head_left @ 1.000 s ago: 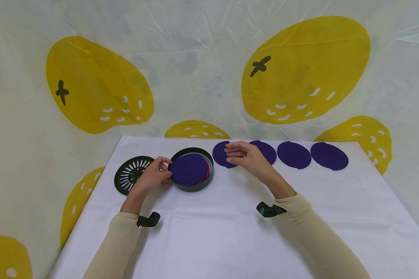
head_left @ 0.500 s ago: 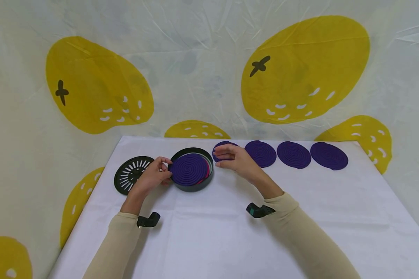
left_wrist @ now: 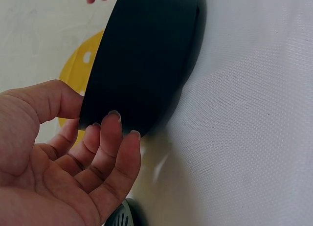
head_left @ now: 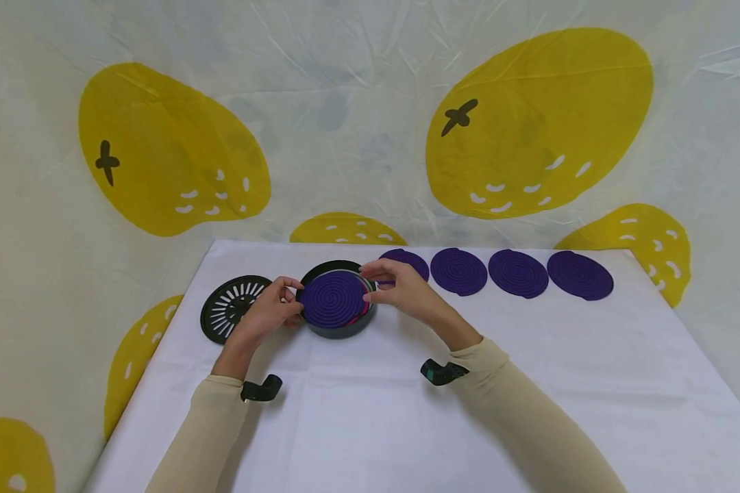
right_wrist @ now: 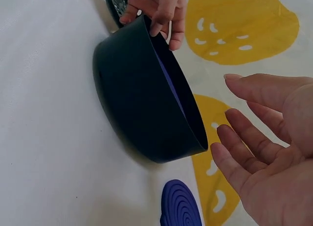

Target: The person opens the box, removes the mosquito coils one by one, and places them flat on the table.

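No legible text, labels, brands or numbers in any view. Only printed marks: black cross-shaped marks and white dashes on the yellow fruit shapes of the backdrop cloth [head_left: 358, 123]

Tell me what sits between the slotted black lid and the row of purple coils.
In the head view, the round black tin sits between the slotted lid and the row of coils, with a purple coil in it.

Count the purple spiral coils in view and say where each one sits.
5. Four purple coils lie in a row on the white table. One tops the black tin at; more may lie hidden beneath it.
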Available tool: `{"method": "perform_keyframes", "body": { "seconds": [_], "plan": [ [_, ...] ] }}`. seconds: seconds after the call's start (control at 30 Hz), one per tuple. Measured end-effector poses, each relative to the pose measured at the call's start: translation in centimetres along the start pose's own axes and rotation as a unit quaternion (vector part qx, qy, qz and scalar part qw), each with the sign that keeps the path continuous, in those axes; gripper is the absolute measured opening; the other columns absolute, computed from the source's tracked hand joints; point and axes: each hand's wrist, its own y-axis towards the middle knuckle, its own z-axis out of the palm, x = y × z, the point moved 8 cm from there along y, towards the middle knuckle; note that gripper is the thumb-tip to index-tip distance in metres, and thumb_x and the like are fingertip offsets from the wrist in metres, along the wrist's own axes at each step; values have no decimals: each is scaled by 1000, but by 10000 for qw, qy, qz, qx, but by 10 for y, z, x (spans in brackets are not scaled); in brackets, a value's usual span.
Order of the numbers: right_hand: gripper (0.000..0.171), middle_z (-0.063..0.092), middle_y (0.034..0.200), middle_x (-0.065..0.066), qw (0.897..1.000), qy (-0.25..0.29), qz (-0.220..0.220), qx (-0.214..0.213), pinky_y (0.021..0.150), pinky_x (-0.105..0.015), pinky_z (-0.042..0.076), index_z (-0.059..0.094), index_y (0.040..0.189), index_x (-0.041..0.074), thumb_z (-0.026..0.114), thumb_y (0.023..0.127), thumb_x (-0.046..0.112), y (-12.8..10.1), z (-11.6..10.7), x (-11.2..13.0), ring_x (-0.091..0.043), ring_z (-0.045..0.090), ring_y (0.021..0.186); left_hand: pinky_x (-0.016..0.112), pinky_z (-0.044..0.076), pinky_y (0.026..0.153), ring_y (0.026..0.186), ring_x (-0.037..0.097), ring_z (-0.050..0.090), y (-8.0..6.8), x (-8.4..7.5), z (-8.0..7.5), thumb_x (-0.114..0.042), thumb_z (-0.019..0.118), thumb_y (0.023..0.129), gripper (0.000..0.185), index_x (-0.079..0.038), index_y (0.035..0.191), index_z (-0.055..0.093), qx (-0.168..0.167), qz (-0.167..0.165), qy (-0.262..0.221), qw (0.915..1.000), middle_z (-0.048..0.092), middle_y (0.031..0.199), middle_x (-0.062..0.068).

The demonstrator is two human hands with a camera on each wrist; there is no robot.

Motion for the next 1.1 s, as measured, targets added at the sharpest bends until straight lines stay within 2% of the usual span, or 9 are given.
{"method": "perform_keyframes", "body": {
  "seconds": [0.17,0.33,0.47,0.77,0.9,1.1],
  "plan": [
    [52,59,138,-22,9998,-180,12,80,115,-56,36,60,134,1,79,86,5,6,9,0,-37,53,133,37,57,68,72,24,65,0,-1,0,2,61,93,42,-3,132,47,16,40,-6,10000,46,91,7],
    [53,59,139,-22,9998,-160,45,125,113,-54,39,58,135,-3,78,87,4,12,18,0,-38,53,133,36,57,68,72,23,65,0,-1,0,2,61,93,42,-3,132,47,21,32,7,10000,46,91,7],
    [54,58,141,-20,9994,-191,156,237,113,-50,41,58,136,0,79,86,4,15,25,-1,-35,52,134,35,57,68,73,23,65,1,0,1,1,61,93,42,-3,132,47,-2,-12,10,10000,46,91,7],
    [59,56,145,-13,9957,-710,49,601,117,-48,36,56,140,3,79,87,6,25,44,2,-29,48,140,36,57,68,75,24,66,3,2,-1,-1,62,94,44,-4,135,46,-15,-85,19,10000,47,92,7],
    [57,57,144,-8,9942,-866,24,639,119,-46,34,56,140,5,78,87,7,28,50,3,-26,45,141,41,58,72,79,30,67,-2,-5,0,1,61,94,44,-2,135,46,44,-179,17,9998,47,92,7],
    [56,55,145,-5,9936,-984,50,551,118,-44,34,58,139,8,79,87,8,26,52,2,-24,45,140,45,58,76,82,35,66,-17,-26,3,4,59,94,42,3,134,45,125,-172,22,9998,46,90,9]
  ]
}}
